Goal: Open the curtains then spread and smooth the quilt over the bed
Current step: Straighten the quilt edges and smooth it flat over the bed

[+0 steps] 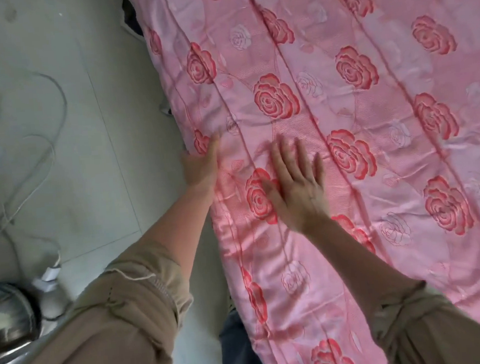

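A shiny pink quilt (357,133) with red and white roses lies spread over the bed and fills the right two thirds of the view. Long stitched ridges run along it. My right hand (298,183) lies flat on the quilt near its left edge, palm down, fingers spread. My left hand (202,167) presses against the quilt's hanging side edge, palm on the cloth, fingers straight; whether it pinches the cloth I cannot tell. Both forearms come in from the bottom with tan sleeves rolled up. No curtains are in view.
A pale tiled floor (88,135) lies left of the bed. White cables (46,155) loop across it to a plug block (48,280). A shiny dark rounded object (7,320) sits at the bottom left. My dark trouser leg (236,349) stands against the bed's side.
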